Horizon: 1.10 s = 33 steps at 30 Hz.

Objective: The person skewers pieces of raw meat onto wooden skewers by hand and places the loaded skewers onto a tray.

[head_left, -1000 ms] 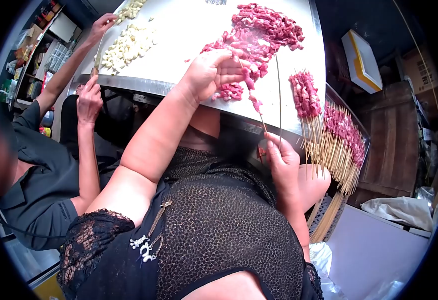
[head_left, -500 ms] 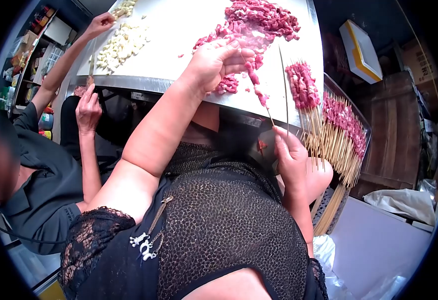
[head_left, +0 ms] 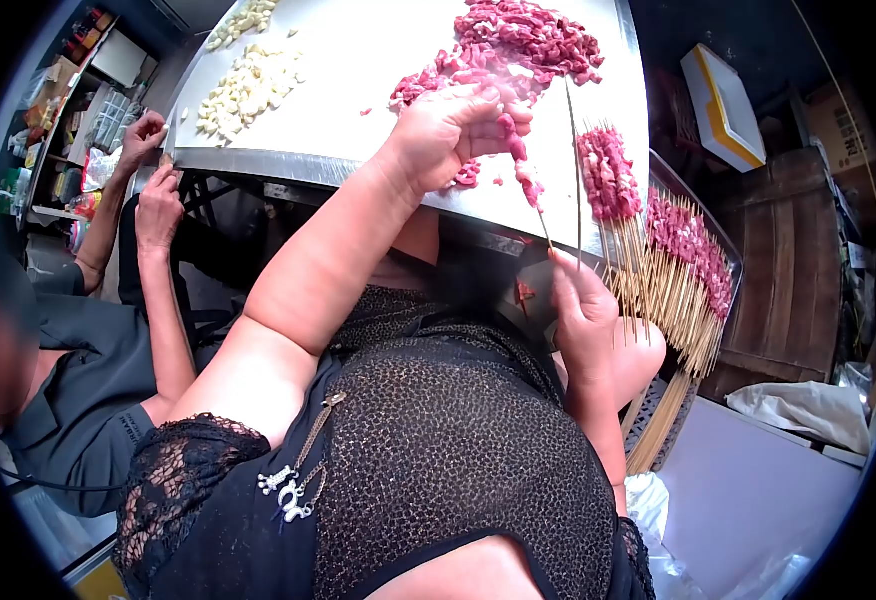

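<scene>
My left hand (head_left: pixel 458 130) is closed around the upper end of a skewer, its fingers on pieces of red meat (head_left: pixel 528 185) threaded there. Lower down, my right hand (head_left: pixel 585 305) pinches the bare end of the same bamboo skewer (head_left: pixel 546 228), which slants over the table's front edge. A second thin stick (head_left: pixel 574 170) runs up from beside my right fingers; whether I hold it cannot be made out. Beyond my left hand lies a heap of cut raw meat (head_left: pixel 523 45). Right of the sticks, finished meat skewers (head_left: pixel 610 172) lie side by side.
More meat skewers (head_left: pixel 693 240) fill a tray at the right, with bare sticks (head_left: pixel 660 420) below it. Peeled garlic cloves (head_left: pixel 250 95) are piled on the white table (head_left: pixel 348 60). At the left, a co-worker's hands (head_left: pixel 153 175) are together at the table's corner.
My left hand has shifted slightly right, and less meat shows below its fingers. The co-worker's farther hand has come back from the garlic to the table's corner.
</scene>
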Each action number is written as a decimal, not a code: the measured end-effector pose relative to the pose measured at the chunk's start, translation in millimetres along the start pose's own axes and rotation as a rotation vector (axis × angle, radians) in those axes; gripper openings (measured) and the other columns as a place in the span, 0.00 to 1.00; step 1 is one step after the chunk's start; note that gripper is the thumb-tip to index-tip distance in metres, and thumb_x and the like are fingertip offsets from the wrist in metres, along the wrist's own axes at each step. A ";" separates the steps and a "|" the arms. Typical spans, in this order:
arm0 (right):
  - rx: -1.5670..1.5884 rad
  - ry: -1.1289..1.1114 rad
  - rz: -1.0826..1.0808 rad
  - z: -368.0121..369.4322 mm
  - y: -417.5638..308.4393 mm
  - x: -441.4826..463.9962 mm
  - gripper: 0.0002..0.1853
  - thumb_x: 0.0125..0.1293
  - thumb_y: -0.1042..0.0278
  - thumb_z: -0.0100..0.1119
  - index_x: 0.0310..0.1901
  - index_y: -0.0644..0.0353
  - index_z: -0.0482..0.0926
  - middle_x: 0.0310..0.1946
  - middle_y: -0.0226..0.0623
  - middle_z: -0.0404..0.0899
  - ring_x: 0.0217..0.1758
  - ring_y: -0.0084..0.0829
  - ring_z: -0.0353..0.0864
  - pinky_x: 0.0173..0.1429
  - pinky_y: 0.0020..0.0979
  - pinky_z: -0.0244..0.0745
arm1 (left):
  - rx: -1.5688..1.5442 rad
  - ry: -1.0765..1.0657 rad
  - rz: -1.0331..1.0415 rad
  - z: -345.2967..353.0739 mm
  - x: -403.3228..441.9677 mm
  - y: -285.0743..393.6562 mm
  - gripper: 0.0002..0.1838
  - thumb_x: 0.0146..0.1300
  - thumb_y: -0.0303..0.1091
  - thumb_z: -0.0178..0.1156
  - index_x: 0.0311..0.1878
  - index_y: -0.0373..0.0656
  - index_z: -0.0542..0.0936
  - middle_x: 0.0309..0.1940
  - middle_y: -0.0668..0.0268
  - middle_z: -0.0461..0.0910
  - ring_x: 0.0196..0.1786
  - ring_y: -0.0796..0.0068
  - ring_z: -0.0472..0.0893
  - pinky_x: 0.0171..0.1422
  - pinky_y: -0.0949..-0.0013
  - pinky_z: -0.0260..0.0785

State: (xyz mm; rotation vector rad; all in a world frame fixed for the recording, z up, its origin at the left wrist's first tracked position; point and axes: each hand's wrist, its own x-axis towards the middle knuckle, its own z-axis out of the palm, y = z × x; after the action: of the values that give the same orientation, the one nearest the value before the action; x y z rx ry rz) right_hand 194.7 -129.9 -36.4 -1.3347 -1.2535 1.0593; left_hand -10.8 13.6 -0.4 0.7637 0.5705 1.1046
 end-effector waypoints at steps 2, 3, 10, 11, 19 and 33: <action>0.016 -0.003 0.009 1.5 0.4 0.3 0.10 0.64 0.77 0.55 0.47 0.64 0.79 0.24 0.21 0.71 0.23 0.11 0.63 0.27 0.14 0.60 | 0.000 0.002 -0.014 4.4 -0.9 -2.3 0.14 0.68 0.31 0.46 0.50 0.31 0.71 0.44 0.45 0.77 0.42 0.60 0.81 0.50 0.63 0.76; 0.033 -0.007 0.019 2.0 0.5 0.8 0.10 0.64 0.77 0.54 0.47 0.64 0.79 0.23 0.20 0.71 0.23 0.10 0.63 0.27 0.14 0.59 | 0.000 0.004 -0.027 6.7 -1.0 -3.6 0.14 0.68 0.31 0.47 0.50 0.31 0.71 0.44 0.45 0.77 0.42 0.59 0.82 0.50 0.62 0.76; 0.362 -0.121 0.288 5.7 -9.6 10.6 0.11 0.66 0.72 0.52 0.48 0.65 0.77 0.20 0.20 0.68 0.18 0.10 0.60 0.22 0.13 0.53 | 0.010 0.008 -0.035 10.0 6.1 -14.6 0.15 0.68 0.32 0.47 0.51 0.30 0.70 0.44 0.47 0.78 0.45 0.59 0.80 0.51 0.61 0.75; 0.363 -0.121 0.288 5.9 -6.8 11.1 0.11 0.66 0.72 0.52 0.48 0.65 0.77 0.20 0.20 0.68 0.18 0.10 0.60 0.22 0.13 0.53 | 0.018 0.010 -0.049 10.0 7.8 -17.1 0.15 0.68 0.32 0.47 0.52 0.30 0.70 0.44 0.48 0.78 0.45 0.59 0.80 0.52 0.60 0.74; 0.341 -0.109 0.294 12.0 -2.7 5.8 0.11 0.66 0.74 0.53 0.48 0.64 0.77 0.22 0.19 0.69 0.20 0.10 0.61 0.23 0.12 0.55 | -0.311 0.126 -0.049 39.7 7.6 -45.6 0.12 0.71 0.40 0.44 0.49 0.42 0.68 0.19 0.75 0.58 0.20 0.83 0.59 0.26 0.77 0.58; 0.130 0.119 0.121 -18.0 -5.6 -2.4 0.12 0.67 0.74 0.51 0.50 0.65 0.76 0.21 0.22 0.69 0.23 0.13 0.65 0.27 0.16 0.62 | 0.015 -0.075 0.054 22.6 13.8 -24.9 0.43 0.63 0.67 0.31 0.68 0.40 0.50 0.54 0.53 0.71 0.62 0.62 0.66 0.68 0.54 0.52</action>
State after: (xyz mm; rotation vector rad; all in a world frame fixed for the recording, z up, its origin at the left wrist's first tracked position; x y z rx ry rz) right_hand 211.4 -133.9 -28.4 -1.3668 -1.0096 1.1088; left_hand 25.0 14.5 -6.3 0.8342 0.4971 1.1179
